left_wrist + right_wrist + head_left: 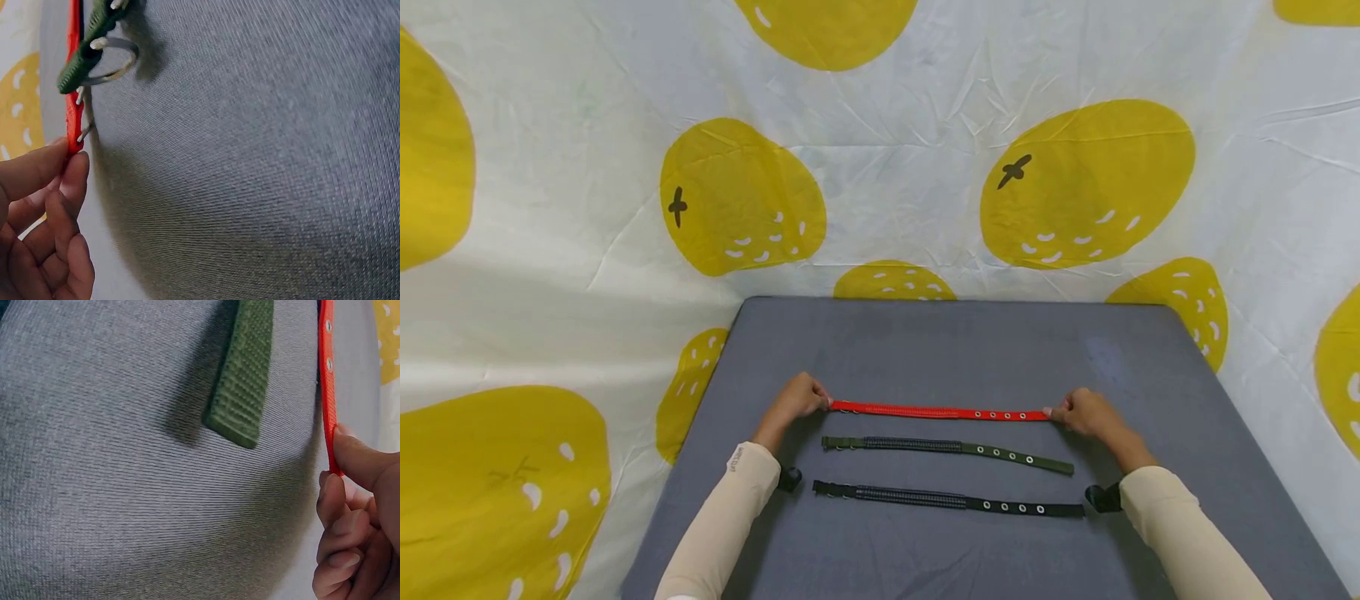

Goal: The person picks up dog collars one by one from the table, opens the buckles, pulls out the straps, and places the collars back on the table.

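A red collar point(917, 411) with metal eyelets is stretched out straight across the table, farthest from the person. My left hand point(799, 397) pinches its buckle end between thumb and finger; in the left wrist view that red end point(75, 119) shows a metal ring. At the eyelet end, my right hand point(1086, 412) pinches the tip, seen close in the right wrist view as a red strap point(329, 394). Just nearer lies a green collar point(1022, 457), its tip bending slightly toward the person. Nearest is a black collar point(917, 497), roughly parallel to the others.
The grey cloth-covered table point(925, 350) carries all three collars. Behind it and to the left hangs a white sheet point(895, 192) with yellow fruit prints. Dark wrist cameras point(790, 478) sit under both forearms, the right one close to the black collar's tip.
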A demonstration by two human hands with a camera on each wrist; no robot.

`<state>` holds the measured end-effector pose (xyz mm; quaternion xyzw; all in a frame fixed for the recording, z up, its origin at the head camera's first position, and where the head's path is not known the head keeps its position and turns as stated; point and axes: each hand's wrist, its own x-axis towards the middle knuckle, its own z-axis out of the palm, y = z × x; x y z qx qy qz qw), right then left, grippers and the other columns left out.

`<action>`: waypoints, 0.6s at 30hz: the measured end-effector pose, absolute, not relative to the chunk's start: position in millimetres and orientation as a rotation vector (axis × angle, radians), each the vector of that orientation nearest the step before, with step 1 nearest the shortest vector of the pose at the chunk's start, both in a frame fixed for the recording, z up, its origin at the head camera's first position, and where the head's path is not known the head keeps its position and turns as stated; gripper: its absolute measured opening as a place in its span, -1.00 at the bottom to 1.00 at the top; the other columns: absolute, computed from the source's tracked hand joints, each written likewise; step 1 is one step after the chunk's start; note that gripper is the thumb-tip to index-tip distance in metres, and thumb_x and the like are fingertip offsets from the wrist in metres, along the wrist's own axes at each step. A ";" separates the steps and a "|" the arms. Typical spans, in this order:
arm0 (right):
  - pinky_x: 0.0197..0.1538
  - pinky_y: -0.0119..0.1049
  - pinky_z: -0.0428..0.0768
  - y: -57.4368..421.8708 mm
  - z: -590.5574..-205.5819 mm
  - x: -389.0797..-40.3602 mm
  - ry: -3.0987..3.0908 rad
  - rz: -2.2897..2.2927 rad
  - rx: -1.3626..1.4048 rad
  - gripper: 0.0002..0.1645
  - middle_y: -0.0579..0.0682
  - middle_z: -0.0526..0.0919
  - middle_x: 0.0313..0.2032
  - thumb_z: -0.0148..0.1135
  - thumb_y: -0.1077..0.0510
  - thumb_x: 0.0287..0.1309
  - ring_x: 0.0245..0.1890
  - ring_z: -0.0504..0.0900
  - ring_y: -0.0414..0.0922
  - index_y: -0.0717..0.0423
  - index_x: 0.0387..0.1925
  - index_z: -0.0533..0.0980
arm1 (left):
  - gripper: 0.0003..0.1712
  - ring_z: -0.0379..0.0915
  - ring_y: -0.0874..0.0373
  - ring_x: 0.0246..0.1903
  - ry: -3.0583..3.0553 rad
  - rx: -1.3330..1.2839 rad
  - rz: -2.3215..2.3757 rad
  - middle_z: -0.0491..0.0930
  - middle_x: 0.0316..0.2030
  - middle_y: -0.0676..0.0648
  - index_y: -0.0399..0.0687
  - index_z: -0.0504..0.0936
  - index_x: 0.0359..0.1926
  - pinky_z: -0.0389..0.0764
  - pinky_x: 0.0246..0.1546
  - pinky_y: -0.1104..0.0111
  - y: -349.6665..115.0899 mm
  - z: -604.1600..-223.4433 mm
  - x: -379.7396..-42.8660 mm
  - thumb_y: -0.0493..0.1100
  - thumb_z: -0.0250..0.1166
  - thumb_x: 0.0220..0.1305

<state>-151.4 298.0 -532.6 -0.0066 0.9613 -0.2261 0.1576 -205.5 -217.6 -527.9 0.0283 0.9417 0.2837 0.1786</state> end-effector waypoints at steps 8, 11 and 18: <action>-0.55 -0.31 0.24 296.4 -534.8 -146.0 2.776 -0.596 0.011 -0.55 -0.09 0.37 -0.66 0.24 -0.14 0.16 -0.61 0.34 -0.14 0.08 -0.64 0.44 | -0.88 0.37 0.15 -0.55 2.682 0.039 0.737 0.57 -0.58 0.03 -0.12 0.72 -0.55 0.37 -0.55 0.39 -218.5 -530.8 -202.0 -0.19 0.41 0.04; -0.54 -0.32 0.22 297.4 -536.3 -146.3 2.791 -0.592 0.013 -0.53 -0.10 0.36 -0.66 0.23 -0.17 0.15 -0.61 0.33 -0.15 0.06 -0.64 0.43 | -0.85 0.36 0.14 -0.56 2.683 0.023 0.739 0.55 -0.59 0.02 -0.13 0.70 -0.58 0.35 -0.58 0.39 -218.8 -531.0 -202.4 -0.18 0.41 0.03; -0.54 -0.31 0.20 301.2 -541.4 -146.1 2.799 -0.581 0.025 -0.47 -0.10 0.34 -0.67 0.18 -0.28 0.15 -0.60 0.33 -0.14 0.04 -0.65 0.41 | -0.75 0.34 0.14 -0.59 2.695 -0.028 0.700 0.51 -0.62 0.01 -0.09 0.63 -0.66 0.31 -0.62 0.39 -218.7 -531.4 -202.4 -0.11 0.43 0.03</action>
